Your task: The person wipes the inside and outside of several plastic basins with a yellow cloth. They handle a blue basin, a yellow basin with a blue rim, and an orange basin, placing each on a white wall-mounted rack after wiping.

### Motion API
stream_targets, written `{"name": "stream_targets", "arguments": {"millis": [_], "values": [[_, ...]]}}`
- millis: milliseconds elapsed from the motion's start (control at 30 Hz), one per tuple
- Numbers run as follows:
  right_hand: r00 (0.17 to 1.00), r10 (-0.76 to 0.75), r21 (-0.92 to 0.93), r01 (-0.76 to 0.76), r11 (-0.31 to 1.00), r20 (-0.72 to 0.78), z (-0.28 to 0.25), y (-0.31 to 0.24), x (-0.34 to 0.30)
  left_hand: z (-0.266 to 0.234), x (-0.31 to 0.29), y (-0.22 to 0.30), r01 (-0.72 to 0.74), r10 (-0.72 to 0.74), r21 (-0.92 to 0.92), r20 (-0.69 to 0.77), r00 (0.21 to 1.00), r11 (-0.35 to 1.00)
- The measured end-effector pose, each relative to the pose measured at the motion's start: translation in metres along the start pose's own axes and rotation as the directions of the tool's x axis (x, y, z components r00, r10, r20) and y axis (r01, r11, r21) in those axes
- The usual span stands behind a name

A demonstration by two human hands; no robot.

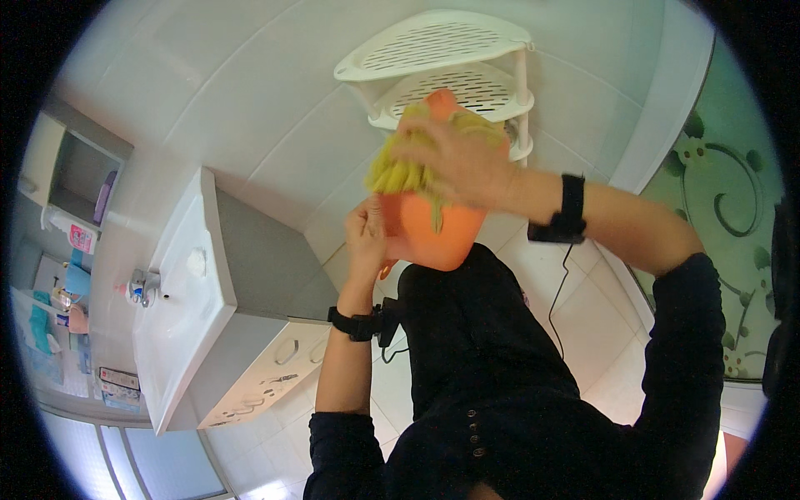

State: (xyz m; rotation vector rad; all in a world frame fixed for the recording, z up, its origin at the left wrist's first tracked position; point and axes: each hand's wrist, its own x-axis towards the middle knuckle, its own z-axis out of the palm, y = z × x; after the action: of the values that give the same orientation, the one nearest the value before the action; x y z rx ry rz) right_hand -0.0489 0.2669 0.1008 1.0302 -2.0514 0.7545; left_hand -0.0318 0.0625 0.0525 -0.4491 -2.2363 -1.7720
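An orange plastic item with rounded corners is held up in front of me, above my knees. Its exact kind is hard to make out. My left hand grips its left edge, fingers closed. Over its upper face lies a bunched yellow-green cloth, with one end hanging down. My right hand, slightly blurred, presses on the cloth with its fingers curled into it. Part of the orange surface is hidden under the cloth and the hand.
Behind the orange item stands a white slotted corner shelf. A white washbasin with a chrome faucet sits on a grey cabinet at left. Toiletries, including a spray bottle, line the far left. A patterned glass door is at right.
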Motion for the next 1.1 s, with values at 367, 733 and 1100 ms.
{"name": "stream_targets", "arguments": {"millis": [367, 733, 1100], "values": [[0.987, 0.155, 0.023, -0.156, 0.988, 0.042, 0.021, 0.07, -0.004, -0.004, -0.018, -0.003, 0.0, 0.033, 0.237, -0.134, 0.99, 0.971], [0.977, -0.051, -0.083, 0.069, 0.994, 0.209, 0.071, -0.027, -0.028, -0.016, -0.011, -0.04, 0.02, 0.024, 0.152, -0.283, 0.959, 0.988], [0.815, 0.579, 0.387, -0.546, 0.743, 0.038, 0.027, 0.074, -0.016, -0.021, -0.028, -0.018, 0.062, -0.037, 0.161, -0.151, 0.988, 0.985]]}}
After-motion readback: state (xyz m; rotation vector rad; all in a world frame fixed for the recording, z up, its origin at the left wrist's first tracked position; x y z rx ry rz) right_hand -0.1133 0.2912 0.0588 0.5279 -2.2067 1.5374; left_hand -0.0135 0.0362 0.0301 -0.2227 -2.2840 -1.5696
